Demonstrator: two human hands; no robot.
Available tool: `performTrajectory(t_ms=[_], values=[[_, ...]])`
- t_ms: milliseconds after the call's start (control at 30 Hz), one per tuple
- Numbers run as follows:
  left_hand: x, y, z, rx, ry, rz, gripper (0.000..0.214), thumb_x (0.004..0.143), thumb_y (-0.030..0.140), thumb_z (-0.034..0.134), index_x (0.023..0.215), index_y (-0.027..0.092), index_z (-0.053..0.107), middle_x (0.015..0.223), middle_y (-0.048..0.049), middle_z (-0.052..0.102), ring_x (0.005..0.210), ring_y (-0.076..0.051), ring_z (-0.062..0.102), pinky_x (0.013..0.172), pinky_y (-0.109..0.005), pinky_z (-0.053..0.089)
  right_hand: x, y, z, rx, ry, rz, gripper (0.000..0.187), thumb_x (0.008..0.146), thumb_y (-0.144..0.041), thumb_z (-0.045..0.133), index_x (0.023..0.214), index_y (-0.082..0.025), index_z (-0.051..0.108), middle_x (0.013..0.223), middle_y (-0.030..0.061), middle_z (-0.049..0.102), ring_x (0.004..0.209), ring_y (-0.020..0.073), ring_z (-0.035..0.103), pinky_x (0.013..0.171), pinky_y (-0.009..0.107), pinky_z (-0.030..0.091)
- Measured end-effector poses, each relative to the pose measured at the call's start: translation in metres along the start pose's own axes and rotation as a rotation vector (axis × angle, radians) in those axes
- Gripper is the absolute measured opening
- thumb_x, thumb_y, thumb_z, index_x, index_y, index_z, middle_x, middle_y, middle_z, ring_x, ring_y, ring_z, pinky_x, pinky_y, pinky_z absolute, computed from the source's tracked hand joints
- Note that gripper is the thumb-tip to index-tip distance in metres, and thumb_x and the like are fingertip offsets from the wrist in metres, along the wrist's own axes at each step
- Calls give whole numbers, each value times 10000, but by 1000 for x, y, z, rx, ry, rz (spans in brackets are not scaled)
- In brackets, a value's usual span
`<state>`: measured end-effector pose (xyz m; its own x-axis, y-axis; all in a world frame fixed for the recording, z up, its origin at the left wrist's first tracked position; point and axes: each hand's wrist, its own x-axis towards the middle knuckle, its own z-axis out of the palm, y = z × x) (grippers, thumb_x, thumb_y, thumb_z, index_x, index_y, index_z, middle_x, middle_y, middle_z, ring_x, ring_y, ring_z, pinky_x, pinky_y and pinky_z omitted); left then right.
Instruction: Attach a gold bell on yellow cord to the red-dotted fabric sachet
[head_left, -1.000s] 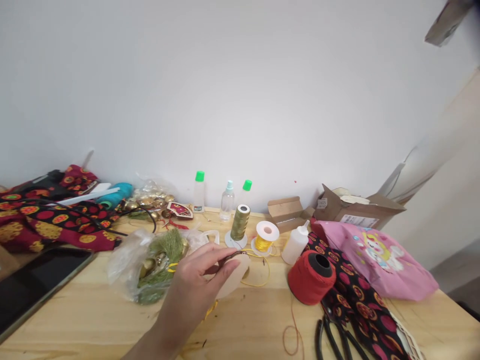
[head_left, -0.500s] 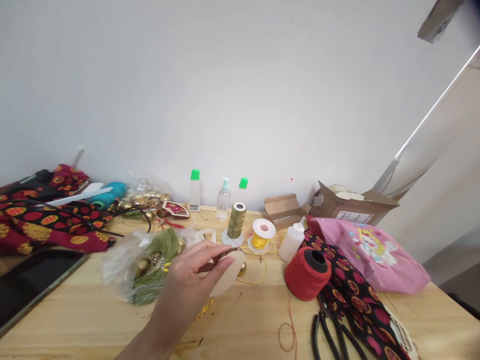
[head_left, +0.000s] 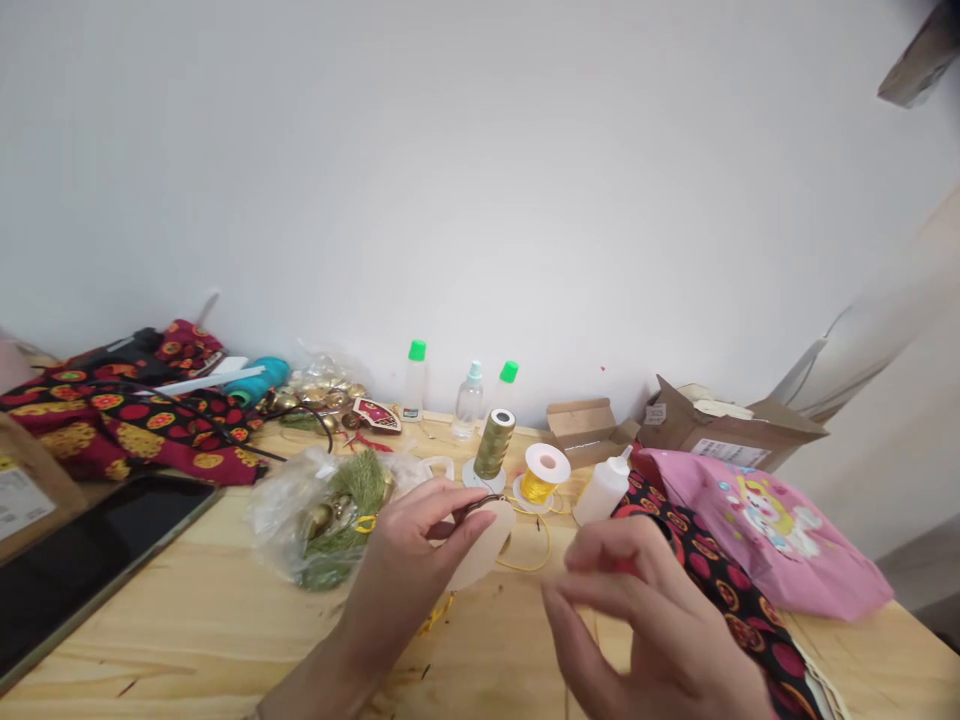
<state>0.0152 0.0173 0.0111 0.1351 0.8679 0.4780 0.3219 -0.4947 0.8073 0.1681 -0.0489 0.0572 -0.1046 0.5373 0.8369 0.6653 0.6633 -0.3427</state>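
Pinched between thumb and fingers of our left hand (head_left: 409, 545) is a pale rounded piece (head_left: 480, 555) with a dark upper edge, held above the middle of the table, while our right hand (head_left: 660, 625), blurred, has its thumb and fingers curled toward one another to the right of it; we cannot tell whether it grips anything. Behind both we see the white wall (head_left: 480, 200), then the wooden table (head_left: 495, 670) under everything. Largest of the things on it, a heap of patterned cloth (head_left: 135, 420) lies at our left, with a dark flat slab (head_left: 112, 550) nearer to us. At our right a pink bag (head_left: 780, 510) lies in front of an open cardboard box (head_left: 735, 430). Beside our left hand we have a clear plastic bag (head_left: 274, 510) with green tassels (head_left: 360, 480). A white squeeze bottle (head_left: 602, 490) leans just beyond our right hand, which partly hides a red spool (head_left: 675, 545). Near the pale piece, a green thread cone (head_left: 495, 447) stands beside a smaller spool of yellow cord (head_left: 538, 488). Smallest, a gold bead (head_left: 505, 547) peeks out past the pale piece's right edge.
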Motion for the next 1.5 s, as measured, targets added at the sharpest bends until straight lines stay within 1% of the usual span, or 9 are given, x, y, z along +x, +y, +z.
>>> performTrajectory(t_ms=[33,100,200,300,533,700,800,1067,1500], values=[[0,1,0,-12,-1,-6,172,744,296,529,842,213,644,812,-16,612,742,-136,578,577,-204,518,0,7,9,-122,83,-36,142,667,-87,575,693,-223,605,651,-4,563,561,121,503,509,263,402],[0,1,0,-35,-5,-10,176,750,302,522,853,219,638,822,-16,607,757,-140,573,583,-210,518,-1,17,23,-303,132,-110,115,654,-105,581,653,-219,596,681,3,582,606,140,491,567,297,375],[0,2,0,-60,-15,-12,176,754,300,519,864,224,633,830,-16,601,767,-141,569,589,-211,518,-4,24,34,-467,129,-186,97,638,-132,597,619,-227,592,728,-3,608,655,160,482,637,334,341],[-1,3,0,-65,-18,8,175,754,301,518,861,226,634,820,-14,602,752,-139,569,581,-208,517,-5,27,35,-537,129,-196,90,645,-148,597,618,-234,591,755,-8,612,686,169,482,678,350,324],[-2,5,0,-38,-20,30,158,752,272,526,856,234,639,795,-4,607,719,-126,569,567,-190,505,-4,29,39,-490,136,-163,90,656,-158,600,613,-236,595,767,-1,609,706,171,486,678,341,325],[-1,5,0,-37,-35,53,165,761,276,512,852,228,641,788,-14,604,704,-126,567,554,-189,504,-4,31,42,-473,141,-160,88,653,-152,606,646,-240,609,773,6,607,707,171,486,670,333,336],[0,5,0,-36,-18,69,164,755,280,518,847,229,644,779,-12,608,693,-126,571,544,-188,505,-6,32,42,-473,142,-147,85,665,-161,597,650,-243,612,785,6,599,719,170,488,676,330,340],[-2,4,-1,-26,-13,45,164,751,272,522,852,234,645,788,-8,609,700,-126,571,549,-187,506,-6,32,42,-468,142,-140,81,653,-155,608,633,-233,610,778,13,604,718,177,486,655,332,343],[-1,7,-1,-31,-37,57,165,756,269,517,854,219,640,785,-14,603,705,-127,567,551,-186,495,-4,33,43,-480,162,-147,95,625,-129,622,628,-223,619,763,21,617,698,183,492,648,338,349]])
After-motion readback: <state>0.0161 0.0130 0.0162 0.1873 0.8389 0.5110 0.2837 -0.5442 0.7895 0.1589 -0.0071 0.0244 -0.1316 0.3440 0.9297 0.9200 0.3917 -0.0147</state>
